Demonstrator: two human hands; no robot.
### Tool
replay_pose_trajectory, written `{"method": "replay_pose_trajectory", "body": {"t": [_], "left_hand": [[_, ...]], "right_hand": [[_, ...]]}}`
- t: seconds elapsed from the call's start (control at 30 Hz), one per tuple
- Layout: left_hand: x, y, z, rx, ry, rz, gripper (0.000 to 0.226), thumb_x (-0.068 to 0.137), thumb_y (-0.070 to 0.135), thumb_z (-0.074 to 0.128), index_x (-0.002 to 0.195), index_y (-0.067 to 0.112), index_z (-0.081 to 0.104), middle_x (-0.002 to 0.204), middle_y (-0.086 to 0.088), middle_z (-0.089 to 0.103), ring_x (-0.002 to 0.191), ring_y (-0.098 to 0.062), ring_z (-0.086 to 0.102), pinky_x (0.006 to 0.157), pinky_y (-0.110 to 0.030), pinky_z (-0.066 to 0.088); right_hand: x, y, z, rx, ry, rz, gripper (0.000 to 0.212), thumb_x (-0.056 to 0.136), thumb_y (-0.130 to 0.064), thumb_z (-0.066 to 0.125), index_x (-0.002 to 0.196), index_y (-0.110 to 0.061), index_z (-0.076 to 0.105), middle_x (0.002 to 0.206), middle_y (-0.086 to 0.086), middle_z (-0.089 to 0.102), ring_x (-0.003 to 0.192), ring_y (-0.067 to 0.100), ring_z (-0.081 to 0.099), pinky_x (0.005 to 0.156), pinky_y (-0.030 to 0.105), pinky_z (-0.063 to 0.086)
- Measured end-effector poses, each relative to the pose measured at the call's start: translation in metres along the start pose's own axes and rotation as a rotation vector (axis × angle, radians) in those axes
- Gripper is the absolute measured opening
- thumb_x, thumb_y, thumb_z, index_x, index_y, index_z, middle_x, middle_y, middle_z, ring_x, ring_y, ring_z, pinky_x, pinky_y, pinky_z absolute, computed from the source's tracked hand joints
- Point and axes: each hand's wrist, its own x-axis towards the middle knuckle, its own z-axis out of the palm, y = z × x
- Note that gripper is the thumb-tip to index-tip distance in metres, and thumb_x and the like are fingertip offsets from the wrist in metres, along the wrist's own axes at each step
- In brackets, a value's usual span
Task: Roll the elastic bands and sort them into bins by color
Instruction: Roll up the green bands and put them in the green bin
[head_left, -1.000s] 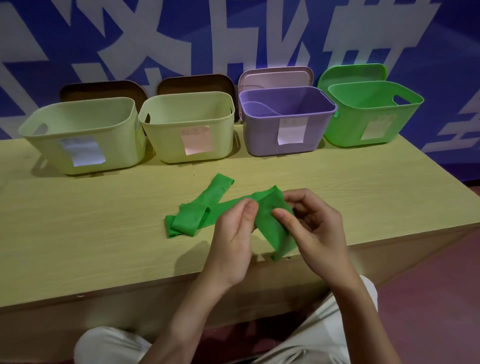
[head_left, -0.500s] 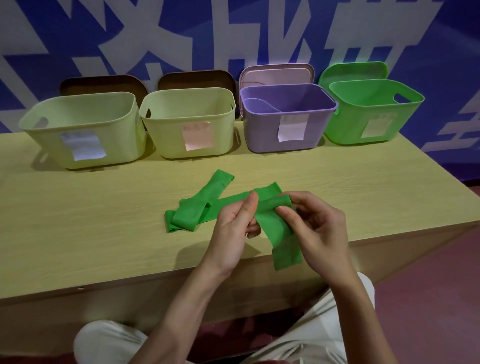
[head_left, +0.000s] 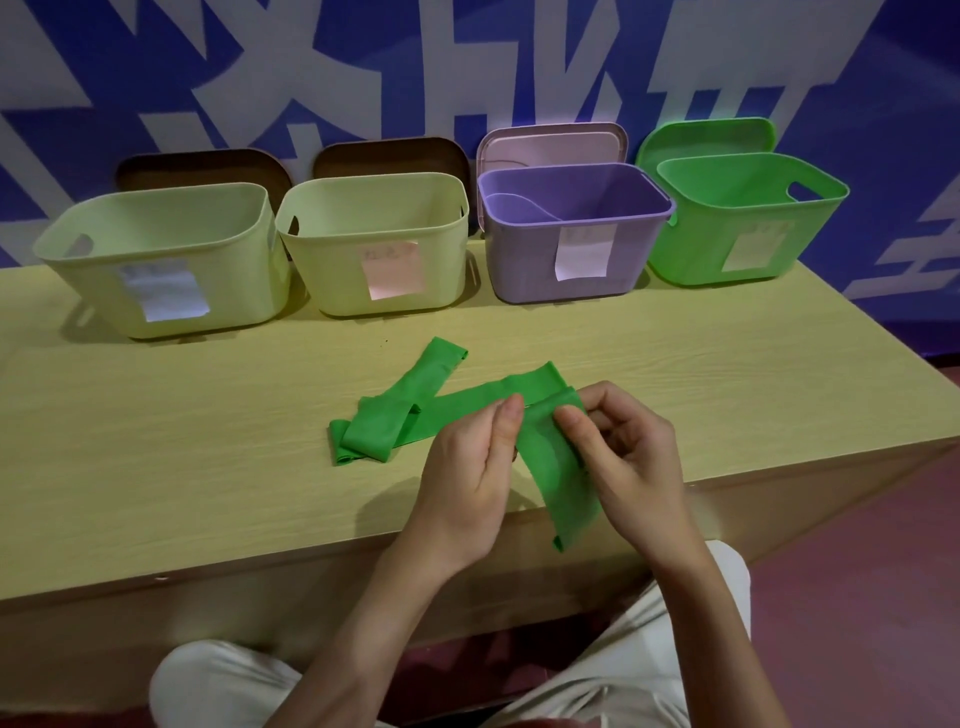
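I pinch the green band (head_left: 558, 467) near its folded top with both hands, my left hand (head_left: 470, 483) and right hand (head_left: 631, 457) close together so the first turn starts tight; its short end hangs over the table (head_left: 156, 467) edge, the rest trails flat (the green bin (head_left: 737, 228) waits far right).

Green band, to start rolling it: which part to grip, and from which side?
Grip the free end of the green band, which hangs over the near edge of the table. Come from the near side, one hand on each long edge, as the left hand and right hand pinch it now. The far part lies folded and crossed, poorer to start from.
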Motion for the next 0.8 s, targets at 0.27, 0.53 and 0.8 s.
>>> {"method": "replay_pose_trajectory", "body": {"t": [0.27,0.53,0.8], "left_hand": [[0.002,0.015,0.004,-0.447,0.025,-0.246,0.059,0.098,0.039,0.037,0.072,-0.012,0.047,0.048,0.003,0.029,0.045,-0.012,0.029,0.044,-0.024,0.028],[0.003,0.015,0.007,-0.543,-0.015,-0.399,0.049,0.1,0.028,0.034,0.056,0.014,0.051,0.05,0.006,0.023,0.042,-0.007,0.023,0.043,-0.024,0.02],[-0.005,-0.001,0.003,-0.018,-0.004,-0.033,0.035,0.096,0.045,0.029,0.072,0.026,0.046,0.059,0.001,0.042,0.053,-0.012,0.039,0.052,-0.031,0.033]], "right_hand": [[-0.003,0.0,0.002,0.124,-0.058,0.039,0.036,0.088,-0.012,0.058,0.124,-0.011,0.049,0.072,0.005,0.071,0.061,0.016,0.064,0.055,0.022,0.05],[0.0,0.004,0.001,0.1,-0.01,0.054,0.016,0.086,-0.017,0.061,0.096,-0.007,0.053,0.071,0.003,0.071,0.059,0.01,0.062,0.054,0.019,0.047],[-0.003,0.005,0.003,0.12,-0.005,0.057,0.02,0.086,-0.016,0.062,0.08,-0.006,0.045,0.05,-0.005,0.056,0.043,0.001,0.048,0.044,0.013,0.036]]}}
